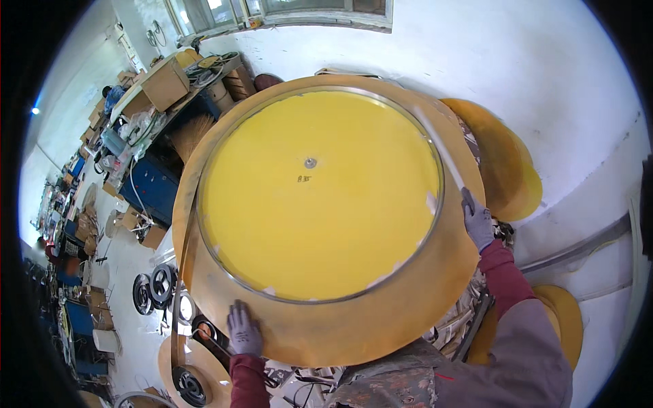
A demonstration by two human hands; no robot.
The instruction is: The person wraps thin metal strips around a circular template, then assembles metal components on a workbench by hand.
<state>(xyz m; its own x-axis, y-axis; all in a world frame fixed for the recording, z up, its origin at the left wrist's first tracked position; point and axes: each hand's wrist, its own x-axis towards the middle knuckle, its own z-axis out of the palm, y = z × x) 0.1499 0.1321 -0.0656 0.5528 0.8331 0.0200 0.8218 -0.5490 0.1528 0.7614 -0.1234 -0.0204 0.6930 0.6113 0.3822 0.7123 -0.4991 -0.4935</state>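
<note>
A large round amber-brown board (326, 333) lies in front of me. On it sits a bright yellow disc (320, 224) inside a thin metal ring (441, 204), with a small metal fitting (310, 163) near its middle and pale patches along its edge. My gloved left hand (243, 329) rests open on the board's near left rim, fingers stretched out. At the right rim my gloved right hand (477, 221) is closed round the lower end of a pale, slim stick (442, 148). The stick slants up and left over the board, its far end blurred near the ring.
A brown strip (185, 268) runs from the board's left side down to a reel (190, 386). Black rings (162, 282) lie on the floor at left. A cluttered blue bench (153, 187) carries a cardboard box (165, 83). More amber discs (507, 160) lean at right.
</note>
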